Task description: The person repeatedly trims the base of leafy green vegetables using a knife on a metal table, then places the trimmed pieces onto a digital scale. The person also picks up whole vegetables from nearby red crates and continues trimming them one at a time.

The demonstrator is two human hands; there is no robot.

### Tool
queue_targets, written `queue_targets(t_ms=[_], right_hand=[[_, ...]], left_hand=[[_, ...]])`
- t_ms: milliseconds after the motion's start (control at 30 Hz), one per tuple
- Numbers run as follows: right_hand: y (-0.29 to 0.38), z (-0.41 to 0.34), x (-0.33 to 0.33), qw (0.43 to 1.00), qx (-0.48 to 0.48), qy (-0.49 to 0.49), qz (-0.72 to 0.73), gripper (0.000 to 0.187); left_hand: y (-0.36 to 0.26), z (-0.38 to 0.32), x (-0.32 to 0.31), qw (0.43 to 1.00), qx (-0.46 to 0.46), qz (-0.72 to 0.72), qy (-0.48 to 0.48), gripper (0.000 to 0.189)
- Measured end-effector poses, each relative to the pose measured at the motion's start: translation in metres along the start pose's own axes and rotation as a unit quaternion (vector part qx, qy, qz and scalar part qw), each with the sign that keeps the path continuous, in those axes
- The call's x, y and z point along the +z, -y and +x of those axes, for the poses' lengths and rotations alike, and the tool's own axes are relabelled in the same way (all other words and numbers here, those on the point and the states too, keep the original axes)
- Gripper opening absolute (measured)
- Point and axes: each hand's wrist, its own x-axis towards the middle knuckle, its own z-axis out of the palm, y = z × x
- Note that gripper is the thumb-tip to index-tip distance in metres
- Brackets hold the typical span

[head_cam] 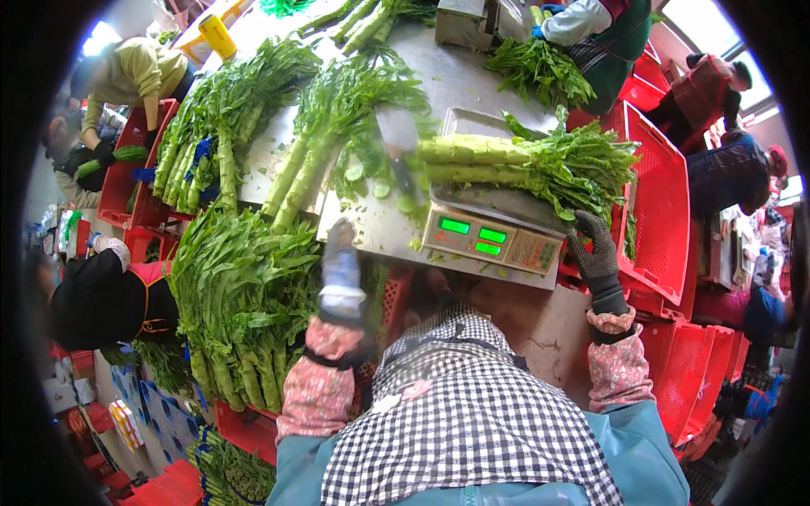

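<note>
Several celtuce stalks (pixel 478 152) with leafy tops lie across the steel tray of a digital scale (pixel 493 237), whose display glows green. My right hand (pixel 595 250), in a dark dotted glove, is at the scale's right end beside the leaf tips. Its fingers are apart and hold nothing. Blurred by motion, my left hand (pixel 342 246) hovers over the table's front edge, left of the scale; its fingers are unclear. A cleaver (pixel 398 152) lies left of the scale among trimmings and cut stem slices (pixel 381 190).
Celtuce is heaped on the steel table (pixel 436 69) and in a big pile (pixel 247 303) at my left. Red plastic crates (pixel 658 202) stand at the right. A co-worker's gloved hand (pixel 545 19) holds greens across the table. Another person (pixel 130 76) bends over a crate at far left.
</note>
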Motion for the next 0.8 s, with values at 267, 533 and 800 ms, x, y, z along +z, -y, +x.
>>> queue_targets(t_ms=[267, 533, 800], right_hand=[[0.014, 0.124, 0.067, 0.988, -0.145, -0.011, -0.058, 0.076], [0.003, 0.190, 0.107, 0.964, -0.134, 0.170, -0.156, 0.082], [-0.001, 0.201, 0.110, 0.952, -0.155, 0.212, -0.159, 0.093]], left_hand=[[-0.041, 0.104, 0.154, 0.988, -0.037, 0.148, 0.027, 0.049], [0.002, 0.117, 0.206, 0.995, -0.006, 0.103, -0.015, 0.045], [0.042, 0.136, 0.213, 0.997, 0.023, -0.069, 0.034, 0.050]])
